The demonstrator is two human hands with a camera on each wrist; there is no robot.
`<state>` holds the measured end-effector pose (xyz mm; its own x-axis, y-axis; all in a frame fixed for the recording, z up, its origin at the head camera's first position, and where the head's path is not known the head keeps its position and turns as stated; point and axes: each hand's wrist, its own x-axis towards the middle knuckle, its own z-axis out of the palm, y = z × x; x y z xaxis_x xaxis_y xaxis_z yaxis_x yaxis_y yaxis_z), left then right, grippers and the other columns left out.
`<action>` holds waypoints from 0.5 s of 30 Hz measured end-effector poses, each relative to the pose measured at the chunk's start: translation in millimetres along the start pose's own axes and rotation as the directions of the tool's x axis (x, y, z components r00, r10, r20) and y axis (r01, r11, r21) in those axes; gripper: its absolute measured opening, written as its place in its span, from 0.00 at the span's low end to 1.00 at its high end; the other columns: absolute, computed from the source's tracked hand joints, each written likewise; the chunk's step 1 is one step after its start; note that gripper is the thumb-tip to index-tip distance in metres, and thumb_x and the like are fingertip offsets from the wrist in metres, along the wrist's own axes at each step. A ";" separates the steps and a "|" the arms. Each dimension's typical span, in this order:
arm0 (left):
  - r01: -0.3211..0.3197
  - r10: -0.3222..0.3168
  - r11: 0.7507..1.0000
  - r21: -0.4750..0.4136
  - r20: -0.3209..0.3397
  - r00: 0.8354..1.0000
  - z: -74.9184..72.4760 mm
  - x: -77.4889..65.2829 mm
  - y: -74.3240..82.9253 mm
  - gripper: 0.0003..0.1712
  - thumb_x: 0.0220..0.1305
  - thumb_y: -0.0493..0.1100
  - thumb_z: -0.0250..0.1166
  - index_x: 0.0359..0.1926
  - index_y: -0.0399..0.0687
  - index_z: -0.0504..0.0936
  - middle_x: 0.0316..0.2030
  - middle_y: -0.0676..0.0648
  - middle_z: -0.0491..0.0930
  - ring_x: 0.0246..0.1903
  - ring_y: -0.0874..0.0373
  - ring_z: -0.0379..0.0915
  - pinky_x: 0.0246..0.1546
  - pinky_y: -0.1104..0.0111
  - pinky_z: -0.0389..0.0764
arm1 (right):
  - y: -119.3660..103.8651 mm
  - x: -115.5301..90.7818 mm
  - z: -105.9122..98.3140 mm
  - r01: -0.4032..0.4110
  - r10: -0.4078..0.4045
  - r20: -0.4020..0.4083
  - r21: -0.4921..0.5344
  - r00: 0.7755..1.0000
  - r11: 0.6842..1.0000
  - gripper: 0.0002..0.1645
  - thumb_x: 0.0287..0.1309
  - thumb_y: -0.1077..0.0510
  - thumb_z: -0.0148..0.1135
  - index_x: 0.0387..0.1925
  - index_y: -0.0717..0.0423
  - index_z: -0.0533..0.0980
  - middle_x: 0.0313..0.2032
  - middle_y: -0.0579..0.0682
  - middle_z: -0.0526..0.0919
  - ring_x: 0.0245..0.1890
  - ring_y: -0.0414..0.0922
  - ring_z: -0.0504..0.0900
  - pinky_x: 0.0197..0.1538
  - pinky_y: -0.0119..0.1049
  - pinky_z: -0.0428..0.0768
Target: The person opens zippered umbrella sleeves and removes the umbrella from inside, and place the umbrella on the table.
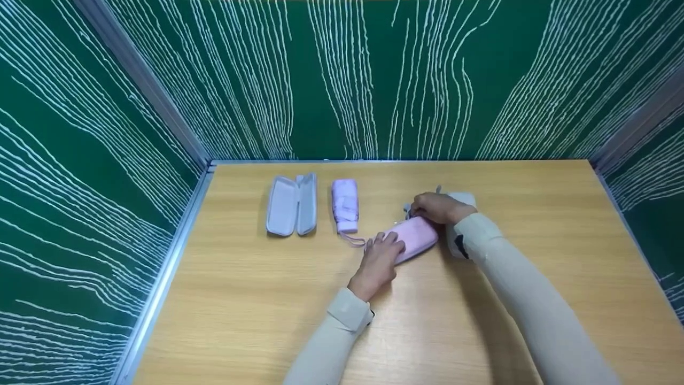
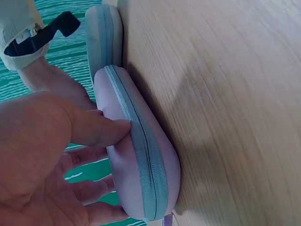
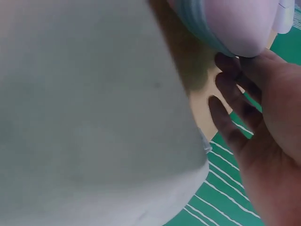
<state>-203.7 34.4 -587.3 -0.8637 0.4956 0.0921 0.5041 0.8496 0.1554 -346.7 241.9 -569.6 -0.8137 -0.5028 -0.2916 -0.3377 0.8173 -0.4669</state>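
Observation:
A pink zippered case (image 1: 411, 236) lies on the table, its zip closed along the side seen in the left wrist view, where the zip band (image 2: 141, 155) looks teal. My left hand (image 1: 378, 260) grips its near end from above, with the thumb (image 2: 106, 129) on the zip band. At the far end, my right hand (image 1: 438, 207) pinches the case's edge between thumb and forefinger; whether a zip pull is between them is hidden. A small grey tab (image 1: 407, 208) shows beside those fingers. Close to the right wrist stands a pale grey-green case (image 1: 460, 199), partly covered by the sleeve.
An open grey glasses case (image 1: 282, 206) lies at the back left. Beside it is a folded lilac umbrella (image 1: 345, 203), its wrist strap (image 1: 352, 240) reaching toward the pink case. Green walls with white wavy lines border the wooden table (image 1: 240, 305).

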 end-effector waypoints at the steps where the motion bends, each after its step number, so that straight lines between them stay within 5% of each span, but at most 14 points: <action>1: -0.002 0.002 1.000 -0.002 -0.002 1.000 0.2 0.3 -0.3 0.25 0.46 0.33 0.80 0.47 0.54 0.86 0.52 0.50 0.80 0.54 0.50 0.76 0.48 0.59 0.77 | 0.2 0.6 0.6 0.046 -0.048 -0.015 -0.072 0.999 0.996 0.11 0.71 0.59 0.60 0.40 0.52 0.89 0.40 0.51 0.87 0.42 0.51 0.84 0.54 0.50 0.82; 5: -0.006 0.006 1.000 -0.011 -0.004 1.000 0.8 0.9 -1.0 0.25 0.46 0.32 0.80 0.47 0.53 0.86 0.52 0.50 0.80 0.55 0.49 0.76 0.49 0.58 0.78 | 1.6 1.0 2.6 0.174 -0.201 -0.062 -0.295 0.978 0.939 0.11 0.72 0.62 0.63 0.42 0.52 0.90 0.40 0.54 0.89 0.42 0.53 0.87 0.51 0.50 0.86; 15: -0.004 0.004 1.000 -0.009 -0.003 1.000 -0.1 -0.5 -0.2 0.25 0.46 0.34 0.82 0.47 0.53 0.85 0.53 0.50 0.79 0.54 0.49 0.76 0.48 0.59 0.78 | 5.8 -9.0 8.4 0.182 -0.266 -0.131 -0.446 0.955 0.876 0.15 0.64 0.70 0.67 0.43 0.49 0.91 0.40 0.53 0.87 0.44 0.52 0.85 0.50 0.48 0.86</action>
<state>-203.3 34.0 -587.3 -0.8618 0.4983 0.0951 0.5073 0.8461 0.1637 -337.3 248.8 -576.8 -0.7497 -0.6602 -0.0448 -0.6552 0.7501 -0.0900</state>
